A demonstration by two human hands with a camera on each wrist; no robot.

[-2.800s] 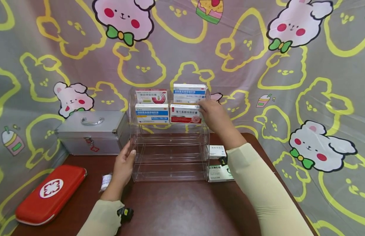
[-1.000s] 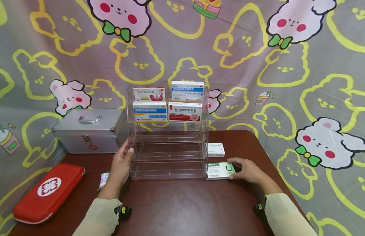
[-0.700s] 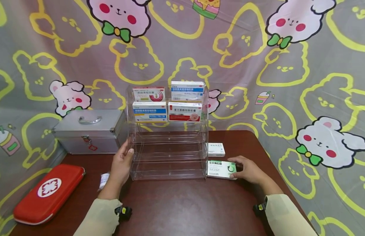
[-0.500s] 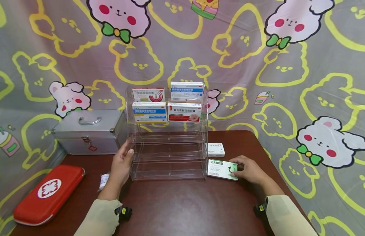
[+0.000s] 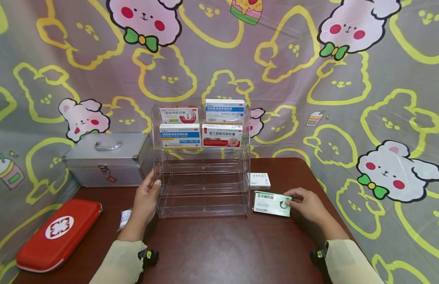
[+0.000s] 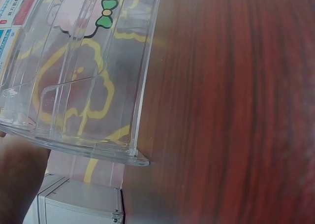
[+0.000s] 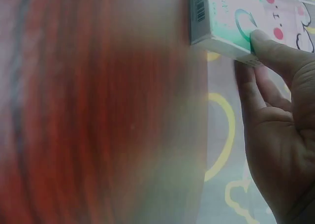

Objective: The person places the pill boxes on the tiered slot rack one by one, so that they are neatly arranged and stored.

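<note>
My right hand (image 5: 306,205) pinches the right end of a white and green medicine box (image 5: 271,204), thumb on the printed front. In the right wrist view the same medicine box (image 7: 231,17) sits between thumb and fingers, tilted off the table. My left hand (image 5: 147,197) grips the left side of a clear tiered display rack (image 5: 203,211); in the left wrist view most of that hand is cut off. The rack's upper tiers bear a red and white box (image 5: 179,115), two blue and white boxes (image 5: 225,111) and a red-banded box (image 5: 222,136).
Right of the rack lies a small white box (image 5: 260,180). At the left stand a silver metal case (image 5: 107,165) and a red zip case (image 5: 60,234). A small white item (image 5: 125,219) lies by my left forearm. A patterned cloth (image 5: 283,79) hangs behind the brown table (image 5: 219,248).
Earlier my right hand left the upper tier and went down to the green and white box. Now that box has slid right, away from the rack, and tilted. The left hand keeps its hold.
</note>
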